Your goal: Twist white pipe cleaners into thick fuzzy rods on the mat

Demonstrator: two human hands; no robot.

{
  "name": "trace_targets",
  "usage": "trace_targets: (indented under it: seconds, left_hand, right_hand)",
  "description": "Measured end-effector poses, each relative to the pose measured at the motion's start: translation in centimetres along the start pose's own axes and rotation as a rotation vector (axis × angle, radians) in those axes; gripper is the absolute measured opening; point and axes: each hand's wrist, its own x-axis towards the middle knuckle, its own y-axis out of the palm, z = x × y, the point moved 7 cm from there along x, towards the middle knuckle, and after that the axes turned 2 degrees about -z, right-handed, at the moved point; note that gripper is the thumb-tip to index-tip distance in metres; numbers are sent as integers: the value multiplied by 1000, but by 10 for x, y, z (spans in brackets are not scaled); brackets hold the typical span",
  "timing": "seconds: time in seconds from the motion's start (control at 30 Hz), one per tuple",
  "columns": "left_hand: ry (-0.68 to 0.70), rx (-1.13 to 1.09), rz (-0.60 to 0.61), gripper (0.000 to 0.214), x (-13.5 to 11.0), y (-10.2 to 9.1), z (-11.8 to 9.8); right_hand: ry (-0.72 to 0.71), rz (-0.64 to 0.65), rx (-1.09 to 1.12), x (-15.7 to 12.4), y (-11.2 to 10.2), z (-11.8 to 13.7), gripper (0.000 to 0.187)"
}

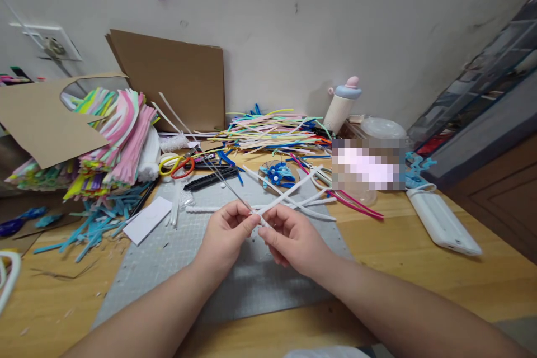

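Two bare hands meet at the centre of the frame above a grey cutting mat (168, 274). The left hand (230, 230) is pinched, thumb against curled fingers, at the lower end of a white chenille stem (291, 191), where thin grey wires (227, 182) also come together; the wires slant toward the upper left. The right hand (296, 238), fingers curled inward and thumb pressed close, grips the same end just beside it. The stem's free length slants toward the upper right, over other white stems (312, 211) lying crossed on the mat.

Beyond the hands, just above centre, lies a blue flower ornament (277, 174), with a loose pile of multicoloured stems (268, 131) behind it. Left of centre are scissors with yellow and red handles (183, 167), a black pen (210, 179) and a white card (148, 220). Thick pastel bundles (130, 128) fill the left of the frame, near scattered light-blue pieces (98, 224). At right, a white rectangular device (443, 222) rests on the wooden table (398, 291); a cream bottle (339, 109) stands at upper right, tilted in the view.
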Motion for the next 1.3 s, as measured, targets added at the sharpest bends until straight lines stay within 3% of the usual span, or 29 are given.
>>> trace_targets:
  seconds: [0.07, 0.17, 0.37, 0.47, 0.57, 0.8, 0.93, 1.03, 1.13, 1.3]
  left_hand:
    - [-7, -5, -10, 17, 0, 1, 0]
    - [-74, -22, 68, 11, 0, 7, 4]
    - [-156, -65, 80, 13, 1, 7, 11]
    - [-127, -102, 67, 12, 1, 6, 10]
    - [-88, -120, 94, 11, 2, 7, 7]
    - [-80, -157, 162, 9, 2, 9, 3]
    - [-92, -183, 182, 8, 0, 10, 3]
    - [-79, -172, 185, 10, -1, 10, 3]
    - [-59, -140, 147, 13, 0, 8, 2]
    - [-48, -26, -36, 16, 4, -5, 6]
  right_hand:
    - [-192, -133, -293, -4, -6, 14, 16]
    - [-379, -160, -510, -8, -6, 28, 18]
    - [-389, -103, -517, -6, -7, 29, 19]
    - [-262, -89, -410, -2, -9, 20, 19]
    - [-17, -16, -130, 2, -7, 3, 21]
    - [385, 379, 573, -2, 13, -7, 11]
    - [561, 597, 786, -10, 20, -10, 9]
    - [602, 705, 822, -14, 25, -12, 11]
    - [477, 585, 622, -8, 24, -15, 15]
    - [-59, -21, -185, 3, -6, 2, 16]
